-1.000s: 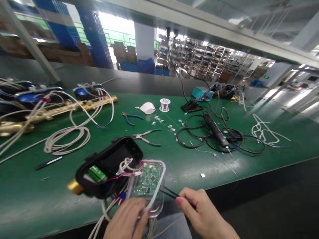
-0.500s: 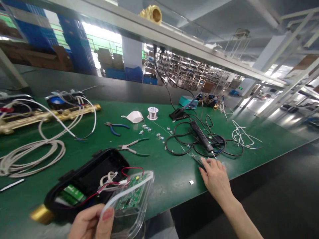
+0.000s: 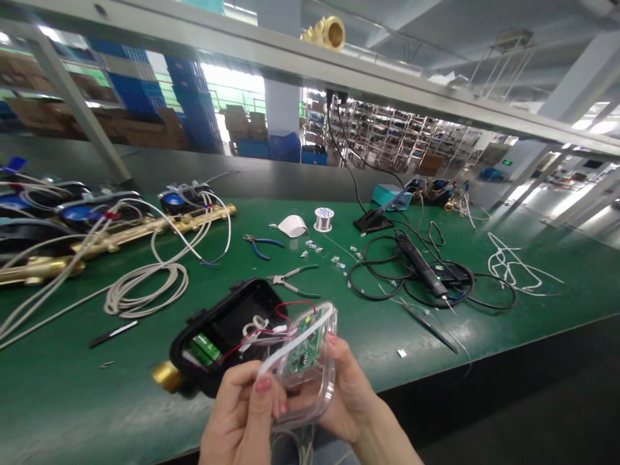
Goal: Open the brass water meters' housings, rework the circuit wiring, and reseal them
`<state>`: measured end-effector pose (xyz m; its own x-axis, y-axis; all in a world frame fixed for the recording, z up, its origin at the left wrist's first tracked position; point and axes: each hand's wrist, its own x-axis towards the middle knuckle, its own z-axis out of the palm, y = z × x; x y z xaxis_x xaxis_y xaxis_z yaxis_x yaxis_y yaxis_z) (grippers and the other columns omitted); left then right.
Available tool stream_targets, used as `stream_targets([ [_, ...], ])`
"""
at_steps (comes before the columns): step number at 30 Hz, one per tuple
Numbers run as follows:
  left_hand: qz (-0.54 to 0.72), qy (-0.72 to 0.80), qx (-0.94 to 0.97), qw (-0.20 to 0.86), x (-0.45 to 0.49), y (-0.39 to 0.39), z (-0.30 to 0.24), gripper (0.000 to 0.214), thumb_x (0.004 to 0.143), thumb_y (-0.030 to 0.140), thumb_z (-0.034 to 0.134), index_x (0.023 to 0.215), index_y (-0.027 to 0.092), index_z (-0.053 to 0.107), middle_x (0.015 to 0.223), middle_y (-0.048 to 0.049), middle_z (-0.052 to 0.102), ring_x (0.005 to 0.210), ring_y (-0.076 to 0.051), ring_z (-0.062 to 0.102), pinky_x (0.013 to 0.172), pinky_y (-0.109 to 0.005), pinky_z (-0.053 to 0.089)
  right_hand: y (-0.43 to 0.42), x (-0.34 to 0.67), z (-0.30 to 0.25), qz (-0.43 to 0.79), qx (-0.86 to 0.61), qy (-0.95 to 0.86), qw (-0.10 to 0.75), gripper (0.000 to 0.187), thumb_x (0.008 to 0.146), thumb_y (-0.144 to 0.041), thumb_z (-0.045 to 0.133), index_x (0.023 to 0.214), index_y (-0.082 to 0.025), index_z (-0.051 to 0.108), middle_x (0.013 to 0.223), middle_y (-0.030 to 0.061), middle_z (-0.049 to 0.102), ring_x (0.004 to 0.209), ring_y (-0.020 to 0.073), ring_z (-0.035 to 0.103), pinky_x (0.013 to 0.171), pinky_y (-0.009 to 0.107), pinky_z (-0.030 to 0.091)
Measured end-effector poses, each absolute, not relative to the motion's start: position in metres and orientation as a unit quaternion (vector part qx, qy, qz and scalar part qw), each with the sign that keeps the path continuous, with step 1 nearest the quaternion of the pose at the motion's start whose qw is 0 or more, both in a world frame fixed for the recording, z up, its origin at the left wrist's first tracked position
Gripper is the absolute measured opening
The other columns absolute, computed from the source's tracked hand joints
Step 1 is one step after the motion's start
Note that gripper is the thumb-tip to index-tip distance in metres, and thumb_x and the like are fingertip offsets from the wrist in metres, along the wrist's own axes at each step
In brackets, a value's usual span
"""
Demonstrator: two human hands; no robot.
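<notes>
Across the smooth green counter (image 3: 361,326), from the left, dull-gold brass pipes (image 3: 220,214) lie by round black units (image 3: 172,201) with blue tops, pale cables looping over them. Next come a loose coil of grey cable (image 3: 119,298), a slim black-and-white pen (image 3: 113,334), and 2 pairs of pliers, the blue-handled pair (image 3: 254,240) and the green-handled pair (image 3: 279,279), handles spread. A curl of white paper (image 3: 293,225) sits near a shiny spool of solder wire (image 3: 323,221). Farther right are a small teal box (image 3: 391,197), a black-gripped soldering iron (image 3: 420,263) among glossy cable loops, and slender dark tweezers (image 3: 431,328) lying flat.

Of the containers, the black housing (image 3: 245,298) is leftmost, rounded and open, with a brass stub (image 3: 167,376) at its lower left end; inside are a green block (image 3: 206,349) and pale looped wires. Red wires link it to the clear cover (image 3: 325,391), a glossy, round-cornered plastic shell held up just beside it, with a green circuit board (image 3: 305,356) inside and a white strip (image 3: 298,339) across it.

The left hand (image 3: 242,407) has its fingers pinched on the cover's near left side, thumb by the strip. The right hand (image 3: 351,394) curls its fingers around the right side, partly visible through the plastic.
</notes>
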<state>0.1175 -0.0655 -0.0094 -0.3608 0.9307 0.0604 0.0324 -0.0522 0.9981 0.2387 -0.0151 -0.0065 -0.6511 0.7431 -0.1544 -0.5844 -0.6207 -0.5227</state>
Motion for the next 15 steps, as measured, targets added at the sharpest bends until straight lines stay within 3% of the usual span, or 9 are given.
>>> stream_targets([
  [3, 0.607, 0.537, 0.384, 0.443, 0.110, -0.059, -0.006, 0.033, 0.083, 0.053, 0.058, 0.079, 0.021, 0.052, 0.057, 0.0039, 0.051, 0.052, -0.011, 0.050, 0.053, -0.023, 0.047, -0.011, 0.245, -0.007, 0.865, -0.194, -0.233, 0.399, 0.043, 0.066, -0.047, 0.071, 0.093, -0.014, 0.064, 0.089, 0.0099, 0.069, 0.078, 0.0226, 0.065, 0.078, 0.045, 0.051],
  [6, 0.588, 0.533, 0.398, 0.460, 0.100, -0.052, -0.001, 0.028, 0.086, 0.050, 0.054, 0.083, 0.023, 0.050, 0.053, 0.0066, 0.044, 0.047, -0.010, 0.043, 0.044, -0.020, 0.040, -0.008, 0.257, -0.004, 0.866, -0.194, -0.267, 0.376, 0.043, 0.065, -0.041, 0.073, 0.096, -0.012, 0.064, 0.092, 0.0103, 0.067, 0.080, 0.0216, 0.065, 0.076, 0.041, 0.052],
  [13, 0.509, 0.612, 0.565, 0.216, 0.067, -0.035, 0.037, 0.025, 0.087, 0.047, 0.049, 0.083, 0.022, 0.053, 0.055, 0.0058, 0.048, 0.048, -0.010, 0.045, 0.046, -0.019, 0.037, -0.008, 0.285, -0.005, 0.862, -0.203, -0.375, 0.273, 0.071, 0.066, -0.039, 0.074, 0.127, -0.016, 0.047, 0.112, 0.0126, 0.060, 0.094, 0.0229, 0.062, 0.084, 0.044, 0.048],
  [15, 0.465, 0.603, 0.606, 0.230, 0.062, -0.032, 0.051, 0.025, 0.087, 0.047, 0.048, 0.087, 0.023, 0.055, 0.056, 0.0053, 0.050, 0.047, -0.011, 0.047, 0.045, -0.020, 0.037, -0.010, 0.289, -0.002, 0.842, -0.227, -0.412, 0.265, 0.077, 0.066, -0.037, 0.076, 0.132, -0.021, 0.041, 0.110, 0.0086, 0.059, 0.093, 0.0212, 0.061, 0.084, 0.041, 0.048],
])
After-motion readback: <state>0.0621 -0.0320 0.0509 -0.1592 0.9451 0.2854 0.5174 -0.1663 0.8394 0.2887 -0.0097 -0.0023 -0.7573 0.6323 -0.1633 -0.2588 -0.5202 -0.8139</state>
